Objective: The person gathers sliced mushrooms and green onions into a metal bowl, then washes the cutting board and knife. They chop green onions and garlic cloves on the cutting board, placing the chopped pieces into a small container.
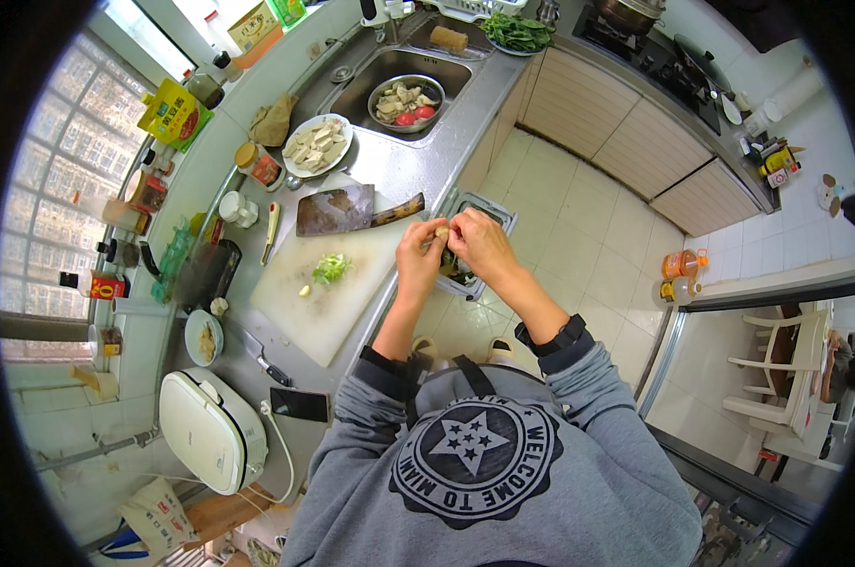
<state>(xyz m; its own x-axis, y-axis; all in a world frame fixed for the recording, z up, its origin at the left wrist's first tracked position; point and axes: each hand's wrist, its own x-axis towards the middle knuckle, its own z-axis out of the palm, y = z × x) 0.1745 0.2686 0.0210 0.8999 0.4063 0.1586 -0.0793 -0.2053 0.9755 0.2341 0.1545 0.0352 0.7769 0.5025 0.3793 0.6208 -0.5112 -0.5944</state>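
My left hand [420, 256] pinches a small pale garlic clove [441, 232] between thumb and fingers. The fingertips of my right hand [480, 242] press against the same clove, partly hiding it. Both hands are over an open waste bin [507, 217] with scraps inside, just off the counter's edge. To their left lies a white cutting board [321, 329], bearing a heap of chopped scallion [333, 268] and a peeled garlic clove [304, 290]. A cleaver [336, 210] with a dark wooden handle rests across the board's far end.
Behind the cleaver stands a plate of sliced pale food [319, 147]. The sink [459, 71] holds a steel bowl [434, 86] with food pieces. Left of the board are a fruit knife [270, 234], a small bowl [218, 347], another knife [275, 370], a phone [300, 404] and a rice cooker [204, 432].
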